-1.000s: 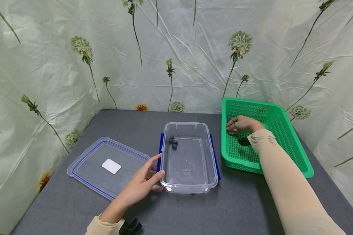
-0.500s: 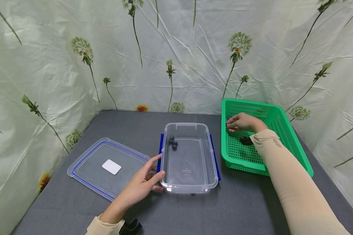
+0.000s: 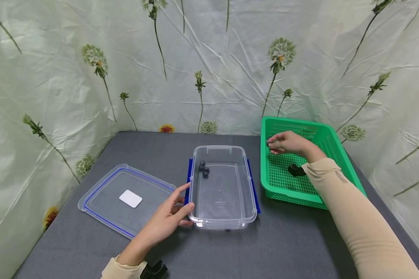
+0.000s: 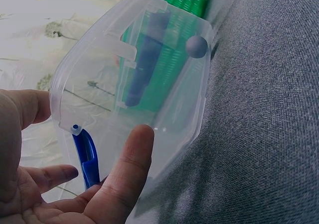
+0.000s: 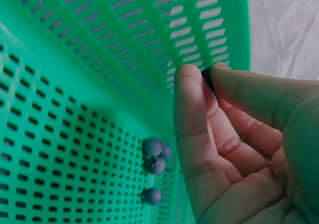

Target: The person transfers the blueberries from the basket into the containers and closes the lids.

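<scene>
My right hand is over the left side of the green basket, pinching a dark blueberry between thumb and forefinger. Most of that berry is hidden by the fingertips. Below the hand, several blueberries lie together in the basket's corner. My left hand touches the left side of a clear plastic container, its fingers extended by the rim and the blue side latch. Several blueberries sit inside, toward the back left. In the left wrist view, one round berry shows against the clear wall near the base.
A clear lid with a blue seal and a white label lies left of the container, partly behind my left hand. Dark grey cloth covers the table. A flower-print curtain hangs behind and at both sides.
My right hand has lifted slightly off the basket's floor, now with a blueberry pinched at its fingertips. The left hand and the container stay put.
</scene>
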The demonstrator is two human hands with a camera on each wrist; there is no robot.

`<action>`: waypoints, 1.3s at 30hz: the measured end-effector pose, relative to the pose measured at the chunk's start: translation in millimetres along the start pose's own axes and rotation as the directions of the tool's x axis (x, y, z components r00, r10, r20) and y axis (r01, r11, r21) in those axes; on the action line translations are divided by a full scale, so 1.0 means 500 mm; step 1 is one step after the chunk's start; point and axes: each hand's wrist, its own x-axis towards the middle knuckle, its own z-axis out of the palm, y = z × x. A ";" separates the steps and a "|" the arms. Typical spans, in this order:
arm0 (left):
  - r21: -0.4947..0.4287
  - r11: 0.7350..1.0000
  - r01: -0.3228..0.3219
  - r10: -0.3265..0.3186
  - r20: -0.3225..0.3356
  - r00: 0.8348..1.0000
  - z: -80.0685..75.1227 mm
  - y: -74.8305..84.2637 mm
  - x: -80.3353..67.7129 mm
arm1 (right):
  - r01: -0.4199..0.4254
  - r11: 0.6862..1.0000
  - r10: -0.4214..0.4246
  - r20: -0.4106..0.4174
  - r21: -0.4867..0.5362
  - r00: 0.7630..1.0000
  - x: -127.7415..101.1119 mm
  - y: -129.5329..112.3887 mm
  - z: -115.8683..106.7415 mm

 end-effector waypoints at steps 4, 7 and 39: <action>0.008 1.000 0.003 -0.003 -0.003 1.000 -0.001 0.000 0.000 | 0.033 0.999 -0.034 -0.026 -0.006 0.999 -0.011 -0.014 0.010; 0.006 1.000 0.000 0.000 -0.005 1.000 -0.001 0.000 -0.001 | 0.054 0.999 -0.055 -0.049 -0.006 0.997 -0.021 -0.024 0.018; 0.010 1.000 -0.003 0.003 0.004 1.000 -0.002 -0.002 0.001 | 0.195 0.976 -0.194 0.022 -0.098 0.981 -0.035 -0.121 0.139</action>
